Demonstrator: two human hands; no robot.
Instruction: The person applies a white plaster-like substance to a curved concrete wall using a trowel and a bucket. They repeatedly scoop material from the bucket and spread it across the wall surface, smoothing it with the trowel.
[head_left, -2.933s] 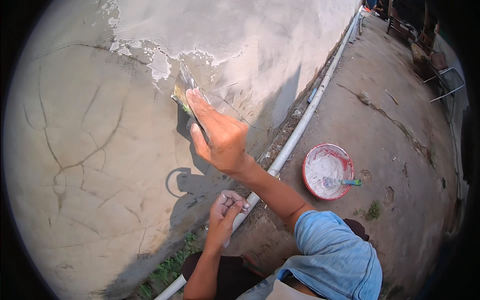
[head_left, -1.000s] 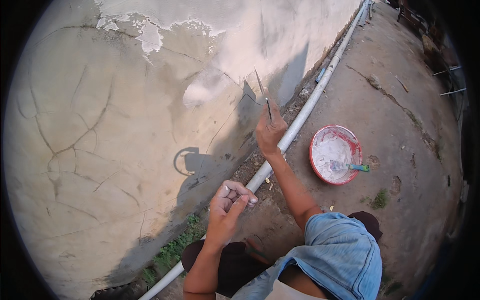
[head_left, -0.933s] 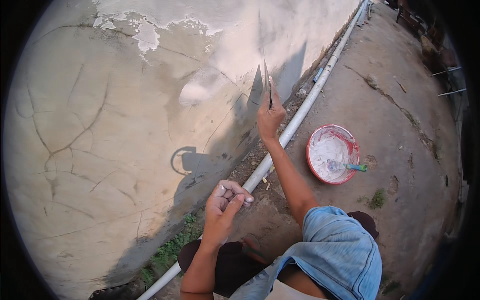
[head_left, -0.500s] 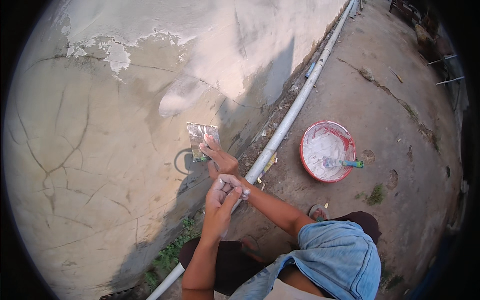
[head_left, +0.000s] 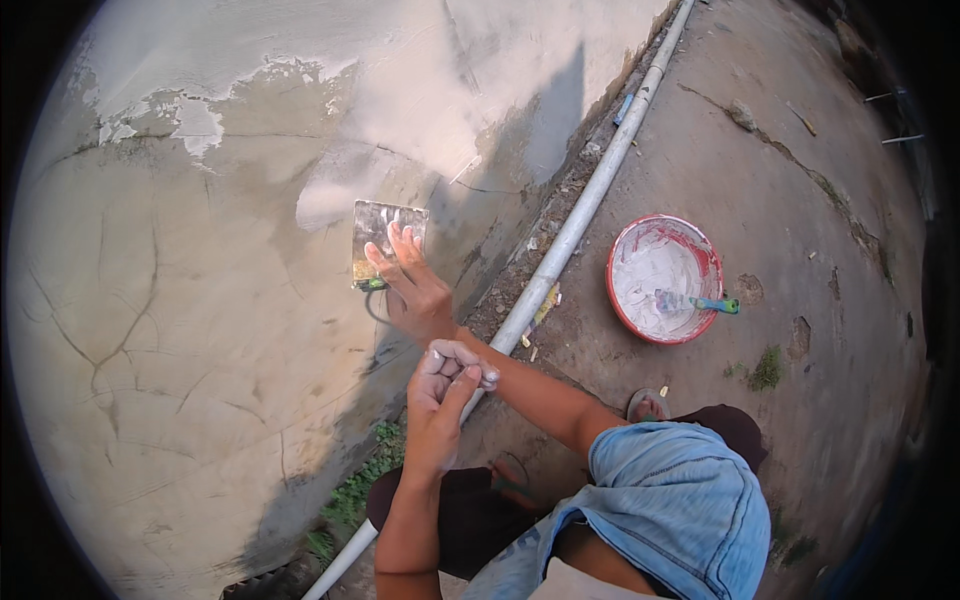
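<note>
My right hand (head_left: 424, 303) grips a putty knife (head_left: 372, 225) with a wide metal blade, its fingers spread over the blade's back. The blade lies against the wall (head_left: 220, 330), below the edge of the white coating, and a bit of green handle shows beneath it. In front of my right forearm is my left hand (head_left: 450, 390), curled closed with white putty smeared over the fingers and nothing visible in it. To the right, a red tub (head_left: 613, 300) contains white putty (head_left: 645, 280). A second putty knife (head_left: 712, 304) with a green-blue handle rests in it.
A grey pipe (head_left: 575, 235) runs along the wall's base, passing beneath my right forearm. Green weeds (head_left: 365, 480) grow by the wall. Cracked concrete ground (head_left: 790, 250) lies right of the pipe, with a thin stick-like tool (head_left: 803, 121) farther off. Cracks cross the bare lower wall.
My right hand has slid the putty knife up the wall, closer to the white coating. My left hand stays curled. The whole view has shifted slightly.
</note>
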